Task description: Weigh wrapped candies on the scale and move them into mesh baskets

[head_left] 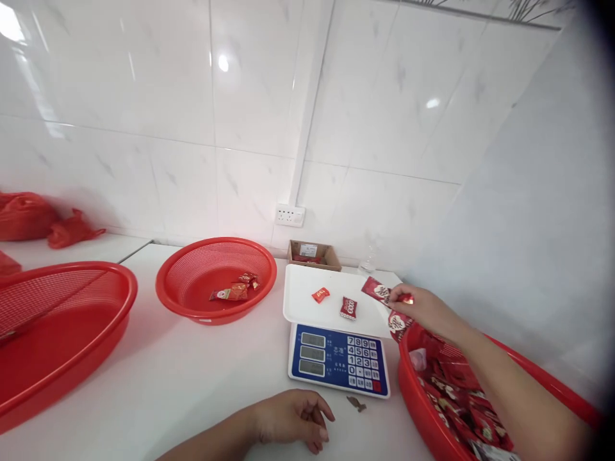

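My right hand (423, 307) is closed on a dark red candy packet (376, 289) with white lettering, over the right side of the scale's white pan (302, 301). A second red packet (398, 322) hangs just below those fingers; whether it is gripped too I cannot tell. On the pan lie a small orange-red candy (321, 294) and a dark red wrapped candy (348, 308). My left hand (295, 419) rests on the table before the scale's blue keypad panel (339, 358), fingers loosely curled and apart, holding nothing. A brown scrap (356, 403) lies near it.
At right, a red basket (408, 384) holds many red packets. Another red basket (168, 298) with a few packets stands left of the scale, and a larger one (110, 339) farther left. Behind are a cardboard box (331, 258), a clear bottle (368, 259) and red bags (29, 218).
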`<state>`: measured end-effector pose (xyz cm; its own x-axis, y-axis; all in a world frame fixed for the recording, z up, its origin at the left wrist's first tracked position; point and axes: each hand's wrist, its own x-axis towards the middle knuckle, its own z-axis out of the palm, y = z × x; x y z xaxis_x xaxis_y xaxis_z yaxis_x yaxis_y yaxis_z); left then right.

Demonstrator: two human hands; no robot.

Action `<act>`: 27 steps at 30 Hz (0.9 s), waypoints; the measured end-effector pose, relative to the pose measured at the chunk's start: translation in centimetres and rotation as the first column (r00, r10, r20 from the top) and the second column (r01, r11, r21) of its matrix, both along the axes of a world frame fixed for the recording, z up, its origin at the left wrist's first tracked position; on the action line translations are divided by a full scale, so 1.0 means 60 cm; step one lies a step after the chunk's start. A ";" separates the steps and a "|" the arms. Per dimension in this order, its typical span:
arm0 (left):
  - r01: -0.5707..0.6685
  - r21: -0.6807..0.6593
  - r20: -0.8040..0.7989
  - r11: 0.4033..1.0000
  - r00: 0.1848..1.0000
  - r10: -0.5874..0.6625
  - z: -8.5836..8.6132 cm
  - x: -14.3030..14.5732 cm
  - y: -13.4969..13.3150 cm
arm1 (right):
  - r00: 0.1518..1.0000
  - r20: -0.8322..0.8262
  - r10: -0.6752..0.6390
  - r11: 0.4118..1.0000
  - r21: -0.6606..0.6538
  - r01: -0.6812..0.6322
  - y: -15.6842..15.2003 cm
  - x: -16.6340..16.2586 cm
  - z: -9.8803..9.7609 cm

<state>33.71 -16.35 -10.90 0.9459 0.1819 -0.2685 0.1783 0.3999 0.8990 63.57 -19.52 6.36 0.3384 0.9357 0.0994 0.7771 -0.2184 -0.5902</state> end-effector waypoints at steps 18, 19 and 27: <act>0.014 0.034 -0.043 0.999 0.999 -0.013 0.002 0.001 -0.001 | 0.991 0.060 -0.122 0.987 0.115 0.115 0.137 -0.063 -0.054; 0.014 0.035 -0.047 0.999 0.999 -0.013 0.002 0.002 -0.002 | 0.989 0.062 -0.136 0.986 0.110 0.129 0.137 -0.062 -0.058; 0.014 0.033 -0.041 0.999 0.999 -0.013 0.004 0.002 -0.002 | 0.981 0.131 -0.141 0.990 0.030 0.138 0.112 -0.046 -0.055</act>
